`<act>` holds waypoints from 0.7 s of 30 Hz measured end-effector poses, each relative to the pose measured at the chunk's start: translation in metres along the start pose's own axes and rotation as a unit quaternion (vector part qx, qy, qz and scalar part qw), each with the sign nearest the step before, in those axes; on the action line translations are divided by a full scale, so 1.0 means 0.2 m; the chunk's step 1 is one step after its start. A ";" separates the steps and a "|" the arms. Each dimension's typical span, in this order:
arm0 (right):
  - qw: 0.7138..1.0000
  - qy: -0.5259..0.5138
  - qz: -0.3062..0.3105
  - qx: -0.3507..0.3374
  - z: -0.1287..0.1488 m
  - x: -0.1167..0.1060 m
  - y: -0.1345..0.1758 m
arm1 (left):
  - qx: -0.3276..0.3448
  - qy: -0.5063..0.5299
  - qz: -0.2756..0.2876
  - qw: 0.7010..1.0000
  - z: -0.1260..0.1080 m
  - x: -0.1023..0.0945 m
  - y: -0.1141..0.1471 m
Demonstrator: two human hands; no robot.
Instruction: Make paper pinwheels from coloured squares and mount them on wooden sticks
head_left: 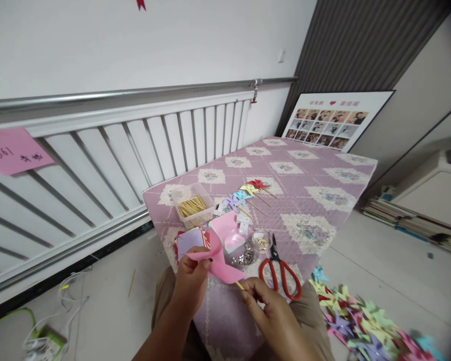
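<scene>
A pink paper pinwheel (225, 269) is held up over the near edge of the table. My left hand (193, 276) pinches it near its centre. Around the thin wooden stick (239, 285) below the pinwheel, the fingers of my right hand (261, 298) are closed. Red-handled scissors (280, 273) lie beside my right hand. Just beyond my hands are a stack of coloured paper squares (190, 243), a pink container (235, 239), a pile of small metal pieces (246, 255) and a round clear tub (262, 241) of small pale pieces.
A clear plastic box (206, 216) of wooden sticks stands farther back, near several finished pinwheels (248, 190). The patterned tablecloth (308, 173) reaches the radiator (195, 135). Many pinwheels (368, 321) lie on the right; cables (69, 306) lie on the floor at left.
</scene>
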State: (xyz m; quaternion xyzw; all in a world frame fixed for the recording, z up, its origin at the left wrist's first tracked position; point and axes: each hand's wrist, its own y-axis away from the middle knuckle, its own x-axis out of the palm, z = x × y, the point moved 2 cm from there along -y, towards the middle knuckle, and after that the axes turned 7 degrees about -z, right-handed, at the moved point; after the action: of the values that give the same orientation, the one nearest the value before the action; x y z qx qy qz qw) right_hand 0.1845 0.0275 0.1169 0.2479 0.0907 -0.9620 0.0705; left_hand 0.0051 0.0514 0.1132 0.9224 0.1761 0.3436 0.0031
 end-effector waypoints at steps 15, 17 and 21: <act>0.997 -0.072 0.002 0.024 0.01 0.09 -0.03 | -0.001 -0.110 0.003 0.994 0.04 0.02 0.04; 0.995 -0.087 -0.008 0.040 0.00 0.08 -0.03 | 0.001 -0.087 -0.032 0.996 0.04 0.02 0.02; 0.978 -0.172 -0.016 0.117 0.00 0.04 -0.04 | -0.046 -0.005 -0.084 0.995 0.04 0.01 -0.01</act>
State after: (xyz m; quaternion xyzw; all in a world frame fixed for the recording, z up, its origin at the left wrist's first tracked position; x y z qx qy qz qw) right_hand 0.1757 0.0345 0.1138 0.0833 -0.0320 -0.9952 0.0405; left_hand 0.0102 0.0539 0.1080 0.9051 0.2366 0.3452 0.0751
